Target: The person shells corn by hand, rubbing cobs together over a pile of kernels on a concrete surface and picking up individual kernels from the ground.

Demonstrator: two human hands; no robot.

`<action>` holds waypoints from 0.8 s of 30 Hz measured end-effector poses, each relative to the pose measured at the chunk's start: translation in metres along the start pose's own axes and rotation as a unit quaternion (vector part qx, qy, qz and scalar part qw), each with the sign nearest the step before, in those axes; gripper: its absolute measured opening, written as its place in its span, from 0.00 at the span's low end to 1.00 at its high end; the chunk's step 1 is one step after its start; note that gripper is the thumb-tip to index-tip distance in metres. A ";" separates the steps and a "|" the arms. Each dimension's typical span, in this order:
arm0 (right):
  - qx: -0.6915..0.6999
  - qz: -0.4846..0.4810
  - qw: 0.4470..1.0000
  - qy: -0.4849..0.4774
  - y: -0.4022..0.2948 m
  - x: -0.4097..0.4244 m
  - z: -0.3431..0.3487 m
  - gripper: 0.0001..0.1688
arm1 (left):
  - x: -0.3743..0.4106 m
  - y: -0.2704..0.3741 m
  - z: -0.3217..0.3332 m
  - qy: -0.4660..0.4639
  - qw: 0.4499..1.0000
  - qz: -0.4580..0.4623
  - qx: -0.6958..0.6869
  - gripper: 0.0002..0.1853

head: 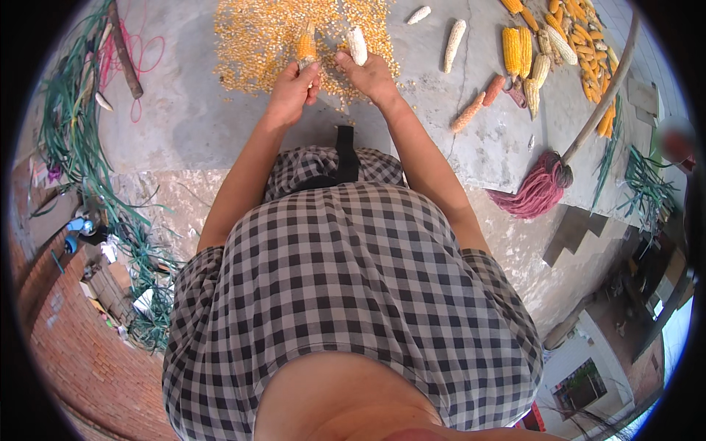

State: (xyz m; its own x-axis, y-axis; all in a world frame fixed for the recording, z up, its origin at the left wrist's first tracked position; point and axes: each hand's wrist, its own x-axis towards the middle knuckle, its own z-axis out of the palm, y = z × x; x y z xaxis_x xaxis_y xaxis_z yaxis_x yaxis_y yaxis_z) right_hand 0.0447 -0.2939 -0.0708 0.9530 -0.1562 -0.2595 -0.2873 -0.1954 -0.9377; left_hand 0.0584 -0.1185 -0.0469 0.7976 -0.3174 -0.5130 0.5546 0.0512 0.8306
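Observation:
My left hand (295,91) grips the lower end of a corn cob (306,47) that still carries yellow kernels on its upper part; its lower part looks pale and bare. In my right hand (370,77) is a stripped white corn cob (357,46), its upper end pointing away from me. The two cobs are apart. Beneath and beyond both hands, loose yellow corn kernels (248,44) lie spread over the grey concrete floor (182,121).
Bare cobs (454,46) and reddish cobs (469,112) lie to the right, near full yellow ears (511,52) and a larger corn pile (593,60). A mop (532,187) with a long handle leans there. Green straps (71,121), a stick (126,55) and pink string (149,55) lie left.

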 end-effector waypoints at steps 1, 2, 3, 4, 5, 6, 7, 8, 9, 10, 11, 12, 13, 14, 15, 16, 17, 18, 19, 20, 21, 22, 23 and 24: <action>0.050 0.019 0.999 -0.007 -0.001 0.004 0.000 0.27 | -0.001 0.002 0.001 0.006 0.999 -0.007 0.030 0.11; 0.101 0.039 0.994 -0.013 -0.003 0.010 0.001 0.27 | -0.003 0.003 0.005 0.021 0.993 0.026 0.110 0.12; 0.151 0.059 0.987 -0.020 -0.009 0.011 0.003 0.28 | -0.004 0.003 0.010 0.036 0.980 0.058 0.189 0.14; 0.233 0.071 0.969 -0.031 -0.016 0.012 0.009 0.29 | -0.006 0.003 0.015 0.049 0.959 0.090 0.266 0.15; 0.206 0.082 0.975 -0.023 -0.022 0.012 0.009 0.29 | -0.007 0.002 0.018 0.066 0.940 0.128 0.309 0.17; 0.179 0.092 0.980 -0.017 -0.033 0.008 0.010 0.29 | -0.010 0.002 0.020 0.085 0.917 0.166 0.352 0.19; 0.152 0.101 0.983 -0.012 -0.043 0.005 0.010 0.29 | -0.011 0.002 0.021 0.104 0.891 0.203 0.393 0.22; 0.140 0.124 0.982 -0.012 -0.052 0.003 0.009 0.30 | -0.011 0.000 0.020 0.092 0.917 0.178 0.345 0.22; 0.187 0.131 0.974 -0.014 -0.049 0.005 0.009 0.30 | -0.010 0.000 0.022 0.076 0.939 0.154 0.297 0.23; 0.233 0.137 0.963 -0.016 -0.043 0.009 0.009 0.30 | -0.009 0.000 0.024 0.059 0.959 0.129 0.247 0.24; 0.278 0.142 0.950 -0.018 -0.039 0.010 0.009 0.30 | -0.009 0.000 0.025 0.042 0.976 0.075 0.200 0.23; 0.292 0.145 0.945 -0.012 -0.038 0.010 0.010 0.29 | -0.013 0.006 0.027 0.026 0.988 0.020 0.153 0.23; 0.305 0.148 0.941 -0.006 -0.036 0.010 0.011 0.28 | -0.017 0.009 0.029 0.011 0.994 -0.036 0.105 0.23; 0.318 0.150 0.936 0.000 -0.034 0.010 0.013 0.28 | -0.018 0.010 0.029 0.016 0.979 0.026 0.202 0.22; 0.320 0.156 0.935 -0.004 -0.024 0.014 0.015 0.30 | -0.018 0.010 0.030 0.018 0.951 0.089 0.296 0.21; 0.322 0.162 0.933 -0.004 -0.010 0.022 0.017 0.32 | -0.017 0.011 0.033 0.017 0.910 0.152 0.386 0.20; 0.324 0.167 0.931 -0.004 0.003 0.029 0.017 0.33 | -0.014 0.009 0.037 0.030 0.883 0.183 0.432 0.20; 0.311 0.169 0.935 -0.006 -0.008 0.024 0.021 0.29 | -0.015 0.002 0.035 0.055 0.853 0.208 0.476 0.19; 0.297 0.170 0.940 -0.007 -0.034 0.013 0.021 0.26 | -0.016 -0.003 0.033 0.079 0.819 0.233 0.518 0.19; 0.284 0.169 0.944 -0.002 -0.049 0.006 0.020 0.24 | -0.016 -0.005 0.034 0.094 0.824 0.231 0.508 0.19; 0.268 0.157 0.950 0.011 -0.046 0.009 0.020 0.24 | -0.013 -0.005 0.039 0.101 0.829 0.232 0.498 0.18; 0.252 0.144 0.957 0.024 -0.042 0.013 0.022 0.24 | -0.011 -0.006 0.042 0.109 0.834 0.232 0.488 0.18; 0.236 0.132 0.962 0.037 -0.038 0.016 0.022 0.24 | -0.009 -0.007 0.044 0.108 0.845 0.254 0.458 0.19; 0.199 0.120 0.972 0.043 -0.040 0.014 0.021 0.25 | -0.008 -0.007 0.045 0.112 0.855 0.274 0.426 0.20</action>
State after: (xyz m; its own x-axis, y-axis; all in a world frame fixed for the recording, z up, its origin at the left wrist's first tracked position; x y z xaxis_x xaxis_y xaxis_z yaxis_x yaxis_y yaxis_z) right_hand 0.0715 -0.2684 -0.0413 0.8471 -0.2341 -0.4771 -0.4240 0.2434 -0.8723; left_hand 0.0376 -0.1587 -0.0390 0.9605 -0.2729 0.0537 -0.2148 -0.6052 0.7665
